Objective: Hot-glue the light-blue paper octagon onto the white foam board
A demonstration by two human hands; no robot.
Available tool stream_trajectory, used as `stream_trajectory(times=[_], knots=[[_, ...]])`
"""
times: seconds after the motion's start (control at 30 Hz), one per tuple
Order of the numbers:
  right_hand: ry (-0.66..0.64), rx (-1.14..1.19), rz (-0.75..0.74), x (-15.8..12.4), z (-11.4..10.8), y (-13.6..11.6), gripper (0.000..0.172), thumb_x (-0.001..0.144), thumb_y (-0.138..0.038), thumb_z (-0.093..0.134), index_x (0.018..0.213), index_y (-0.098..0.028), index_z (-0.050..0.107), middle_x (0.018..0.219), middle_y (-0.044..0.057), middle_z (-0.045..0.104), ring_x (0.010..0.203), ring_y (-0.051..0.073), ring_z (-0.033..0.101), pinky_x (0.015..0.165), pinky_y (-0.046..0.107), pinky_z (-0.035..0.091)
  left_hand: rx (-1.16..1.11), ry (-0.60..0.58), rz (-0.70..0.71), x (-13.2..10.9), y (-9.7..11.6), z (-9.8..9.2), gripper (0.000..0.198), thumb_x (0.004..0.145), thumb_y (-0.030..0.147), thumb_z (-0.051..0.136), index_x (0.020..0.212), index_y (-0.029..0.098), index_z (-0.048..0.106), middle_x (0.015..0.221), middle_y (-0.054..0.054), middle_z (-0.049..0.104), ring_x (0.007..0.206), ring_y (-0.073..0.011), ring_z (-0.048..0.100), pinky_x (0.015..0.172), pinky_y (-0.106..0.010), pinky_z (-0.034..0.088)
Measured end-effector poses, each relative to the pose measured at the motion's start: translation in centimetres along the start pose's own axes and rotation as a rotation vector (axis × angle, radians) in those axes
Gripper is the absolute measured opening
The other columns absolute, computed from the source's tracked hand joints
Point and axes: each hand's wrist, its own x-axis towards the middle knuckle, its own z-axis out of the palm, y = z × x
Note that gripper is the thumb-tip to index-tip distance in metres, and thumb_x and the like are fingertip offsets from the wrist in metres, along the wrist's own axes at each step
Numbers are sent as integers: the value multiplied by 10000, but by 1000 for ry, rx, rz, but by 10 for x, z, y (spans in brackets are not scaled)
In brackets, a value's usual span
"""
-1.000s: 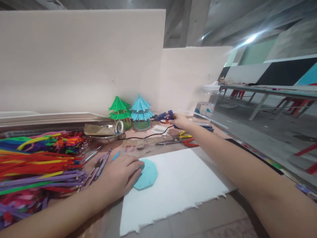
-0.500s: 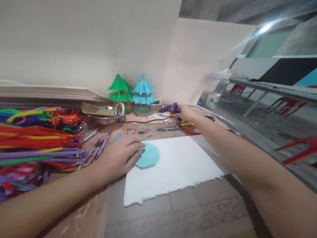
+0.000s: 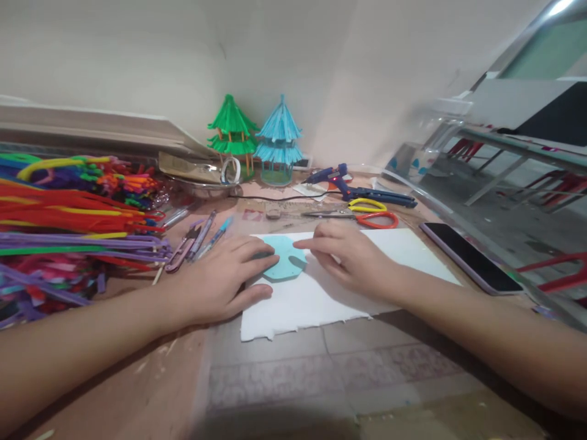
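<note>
A light blue octagonal piece (image 3: 285,264) lies flat on a white sheet (image 3: 316,299) with a ragged front edge. Over its left side rests my left hand (image 3: 238,275), fingers stretched out and thumb apart, the fingertips on the piece. My right hand (image 3: 343,256) hovers at the piece's right edge, index finger extended toward it and the other fingers loosely bent. Nothing shows in its fingers; whether the fingertip touches I cannot tell. Behind the sheet lie scissors (image 3: 373,214) with yellow and red handles and a blue glue gun (image 3: 339,177).
Bundles of coloured pipe cleaners (image 3: 68,208) spread over the left, with pens (image 3: 204,235) and thread snips (image 3: 181,253) beside them. A green pagoda model (image 3: 232,125) and a blue pagoda model (image 3: 279,140) stand by the wall. A phone (image 3: 468,256) lies at the right edge.
My right hand has left the glue gun and come back to the octagonal piece. My left hand has stayed on the piece, fingers more spread. The camera has tilted down, bringing the phone into view.
</note>
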Motion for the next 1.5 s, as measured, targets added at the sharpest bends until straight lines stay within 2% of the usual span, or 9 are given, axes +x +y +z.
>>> stream_trajectory(times=[0.13,0.37,0.63,0.83,0.97,1.27,1.33,1.4,1.5], knots=[[2,35,-6,-9,13,-3,374,961,-71,447,1187,-167,729,825,49,595,740,170,516,655,290,423,84,21,78,1,0,2,433,1055,416,419,1294,159,672,1269,-169,658,1206,-339,586,1030,-523,483],[-42,29,-65,-7,13,-8,301,1018,-163,488,1058,-179,786,711,25,526,685,173,447,637,312,371,134,15,116,5,1,-1,423,1066,404,392,1227,175,709,1139,-142,675,1138,-311,590,1007,-490,495],[-55,-26,-108,-8,14,-10,336,1031,-176,445,1127,-168,768,728,41,554,689,183,449,656,328,397,151,9,115,6,0,0,415,1055,430,417,1243,196,704,1096,-133,664,1075,-306,612,945,-478,520],[-78,-10,-103,-6,13,-11,327,1051,-213,452,1109,-189,774,719,29,538,686,173,445,658,317,387,136,110,140,4,0,-2,369,1045,411,461,984,164,729,988,-105,691,968,-264,641,892,-430,541],[-34,-22,-157,-6,13,-12,315,1051,-212,462,1078,-170,772,700,21,523,660,164,421,641,311,367,149,131,154,4,1,-2,364,1043,401,470,927,176,733,941,-92,688,900,-244,633,840,-415,544],[-21,-102,-213,-5,12,-15,215,1014,-189,525,994,-182,739,693,25,564,643,171,443,633,329,363,58,127,152,5,2,2,262,1020,306,515,927,208,739,925,-67,707,916,-215,652,907,-411,549],[-3,-71,-198,-5,12,-15,191,997,-159,519,1005,-184,708,802,63,667,730,188,545,695,344,443,35,129,170,5,2,2,255,1026,289,502,942,197,726,1009,-71,746,994,-229,670,970,-435,541],[13,-14,-172,-6,11,-15,198,976,-111,485,1025,-197,657,1014,91,748,944,215,642,861,396,513,30,138,187,5,2,2,250,1034,277,488,969,193,715,1107,-61,769,1091,-249,672,1040,-465,515],[-5,53,-155,-6,11,-15,220,956,-67,443,1022,-219,588,1168,62,767,1199,224,647,1076,485,480,48,168,194,4,2,3,236,1035,252,488,966,192,705,1144,-33,780,1121,-250,675,1088,-469,482]])
